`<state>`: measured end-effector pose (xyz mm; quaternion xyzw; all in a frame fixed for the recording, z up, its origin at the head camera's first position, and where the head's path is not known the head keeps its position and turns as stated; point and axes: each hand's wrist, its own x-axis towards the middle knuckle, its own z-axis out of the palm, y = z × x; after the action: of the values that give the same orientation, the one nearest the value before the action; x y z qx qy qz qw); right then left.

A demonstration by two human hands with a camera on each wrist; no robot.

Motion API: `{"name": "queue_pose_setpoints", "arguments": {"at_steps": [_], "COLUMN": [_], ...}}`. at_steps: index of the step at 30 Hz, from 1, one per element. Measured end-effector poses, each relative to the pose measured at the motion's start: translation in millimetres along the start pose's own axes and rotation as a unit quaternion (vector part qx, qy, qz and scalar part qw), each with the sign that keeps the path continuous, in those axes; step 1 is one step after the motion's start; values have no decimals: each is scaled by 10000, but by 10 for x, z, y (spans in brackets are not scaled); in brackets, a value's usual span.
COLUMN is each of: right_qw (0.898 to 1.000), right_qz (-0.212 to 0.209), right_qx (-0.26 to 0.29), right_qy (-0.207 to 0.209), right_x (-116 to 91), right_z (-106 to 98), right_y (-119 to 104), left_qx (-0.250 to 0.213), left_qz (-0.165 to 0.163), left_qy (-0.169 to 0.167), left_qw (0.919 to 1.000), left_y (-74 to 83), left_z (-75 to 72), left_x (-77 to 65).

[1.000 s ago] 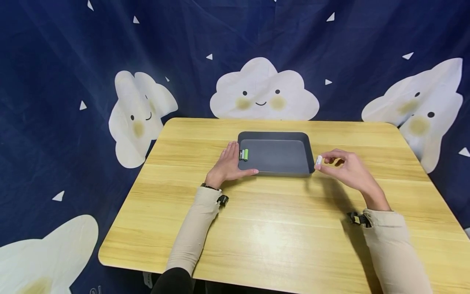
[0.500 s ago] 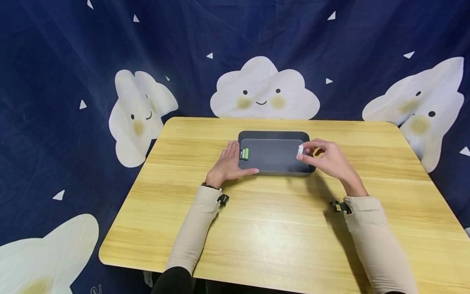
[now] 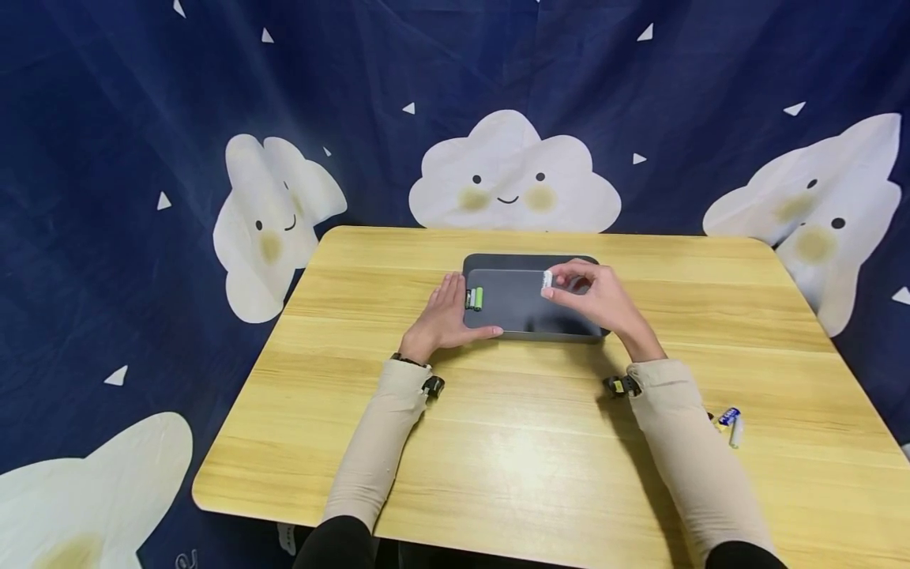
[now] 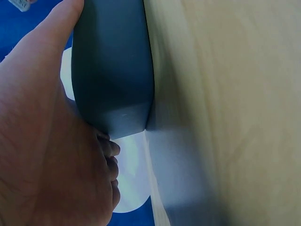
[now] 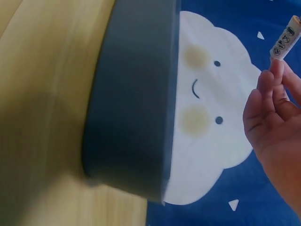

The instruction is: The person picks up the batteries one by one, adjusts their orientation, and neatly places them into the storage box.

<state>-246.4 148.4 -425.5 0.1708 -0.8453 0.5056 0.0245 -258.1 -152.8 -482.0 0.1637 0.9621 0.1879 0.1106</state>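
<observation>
A dark grey rectangular tray [image 3: 512, 304] lies on the table. My left hand [image 3: 446, 322] rests against its left end, fingers straight, with the thumb along the front rim. In the left wrist view, that hand [image 4: 51, 136] lies beside the tray's outer wall [image 4: 113, 61]. Between thumb and fingertips, my right hand [image 3: 600, 300] pinches a white battery [image 3: 547, 280], raised over the tray. Printed symbols and an orange end show on this battery [image 5: 286, 38] in the right wrist view. Inside the tray's left end, a green battery [image 3: 479, 298] stands beside a white one [image 3: 472, 299]; others there are partly hidden.
Right of my right sleeve [image 3: 686, 450], several loose batteries lie on the table, among them a blue one [image 3: 728, 416] and a whitish one [image 3: 736, 433]. The sleeve partly covers that group. A blue cloud-patterned curtain [image 3: 370, 63] hangs behind the wooden table [image 3: 526, 442].
My right hand has carried the white battery leftward, from beside the tray's right edge to above its interior. Loose batteries have come into sight beside the right sleeve. The left hand stays put.
</observation>
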Motion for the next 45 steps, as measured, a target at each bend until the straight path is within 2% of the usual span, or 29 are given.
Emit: {"name": "queue_pose_setpoints", "arguments": {"at_steps": [10,20,28,37,45], "right_qw": [9996,9995,9988,9974,9946], "right_qz": [252,53,-71,-175,-41], "right_qx": [-8,30,-9,-227,-438], "right_qy": [-132,-308,-475,-666,-935], "right_x": [190,324,402,496,555], "right_z": [249,456,627,773,850], "right_y": [94,165,223,264,287], "left_qx": [-9,39,146,44,97], "left_qz": [-30,-45,-234,-72,-115], "left_qy": [37,30,-181,-14,-87], "left_qw": [10000,10000,9995,10000,9998], "left_y": [9,-4,-33,-4,-38], "left_z": [-3,7,32,11,47], "left_x": [-5,11,80,47,101]}}
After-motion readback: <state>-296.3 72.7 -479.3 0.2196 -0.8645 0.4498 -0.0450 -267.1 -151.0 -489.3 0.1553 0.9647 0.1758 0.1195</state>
